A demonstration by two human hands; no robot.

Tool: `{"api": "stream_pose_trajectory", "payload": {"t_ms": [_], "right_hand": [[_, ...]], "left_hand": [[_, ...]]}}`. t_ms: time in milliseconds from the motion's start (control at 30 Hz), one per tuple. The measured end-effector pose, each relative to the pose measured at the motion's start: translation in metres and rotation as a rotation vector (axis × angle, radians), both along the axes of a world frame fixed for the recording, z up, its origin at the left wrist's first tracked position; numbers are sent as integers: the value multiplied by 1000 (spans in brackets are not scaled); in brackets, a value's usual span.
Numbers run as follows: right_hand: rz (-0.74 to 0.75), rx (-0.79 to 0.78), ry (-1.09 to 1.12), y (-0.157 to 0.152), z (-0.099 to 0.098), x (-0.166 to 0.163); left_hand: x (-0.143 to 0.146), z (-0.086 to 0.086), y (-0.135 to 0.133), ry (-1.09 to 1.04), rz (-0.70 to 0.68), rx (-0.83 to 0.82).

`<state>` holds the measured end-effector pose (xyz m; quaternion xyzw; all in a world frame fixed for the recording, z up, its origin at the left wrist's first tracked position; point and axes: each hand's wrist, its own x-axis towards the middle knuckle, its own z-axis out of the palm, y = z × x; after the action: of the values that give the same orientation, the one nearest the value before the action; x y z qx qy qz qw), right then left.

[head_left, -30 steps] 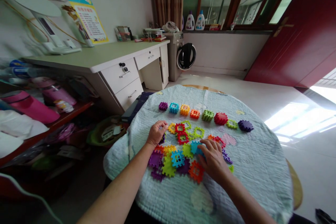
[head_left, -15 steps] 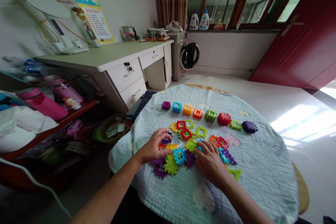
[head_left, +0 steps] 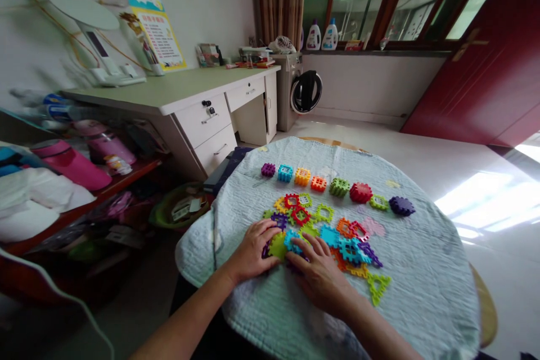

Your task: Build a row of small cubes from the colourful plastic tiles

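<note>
My left hand (head_left: 254, 252) is at the left of a loose heap of interlocking plastic tiles, its thumb and fingers apart around a lime-green tile (head_left: 277, 246). Purple tiles show partly beneath that hand. Lying over the heap's near middle, my right hand (head_left: 323, 277) has outstretched fingers touching a light-blue window tile (head_left: 292, 241); what lies under its palm is hidden. To its right are a blue tile (head_left: 350, 250), a purple frame (head_left: 371, 254) and a lime triangle (head_left: 378, 288). Red frames (head_left: 300, 215) and a lime frame (head_left: 324, 213) lie farther back.
Sorted tile stacks form a row across the cloth-covered round table (head_left: 426, 270), from a purple stack (head_left: 268, 169) to a dark purple one (head_left: 401, 206). A desk (head_left: 185, 81) and a shelf with a pink bottle (head_left: 71, 164) stand left. Behind is a washing machine (head_left: 288, 90).
My right hand has moved left and nearer, close to my left hand. Blue and orange tiles it covered now show on the right. The lime-green tile now lies between my left thumb and fingers.
</note>
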<state>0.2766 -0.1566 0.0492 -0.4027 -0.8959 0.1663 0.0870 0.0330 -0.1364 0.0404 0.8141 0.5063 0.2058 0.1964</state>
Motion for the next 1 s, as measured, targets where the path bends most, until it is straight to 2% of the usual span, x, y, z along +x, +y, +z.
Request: {"api": "stream_pose_trajectory", "payload": {"t_ms": [333,467,600,667,833,1000], "right_hand": [[-249,202,116,10,0,16],[-175,173,177,8,7,15],[-12,32,97,4,11,13],[18,-27,56,4,12,12],[-31,-29,56,5,13,12],[-57,28,110,7,14,13]], "left_hand": [[-3,-12,18,-152,259,199],[1,-8,14,-103,272,235],[8,-4,9,-3,159,197],[12,-3,10,17,151,166],[15,-3,23,-13,232,142],[11,-5,36,-10,280,203]]}}
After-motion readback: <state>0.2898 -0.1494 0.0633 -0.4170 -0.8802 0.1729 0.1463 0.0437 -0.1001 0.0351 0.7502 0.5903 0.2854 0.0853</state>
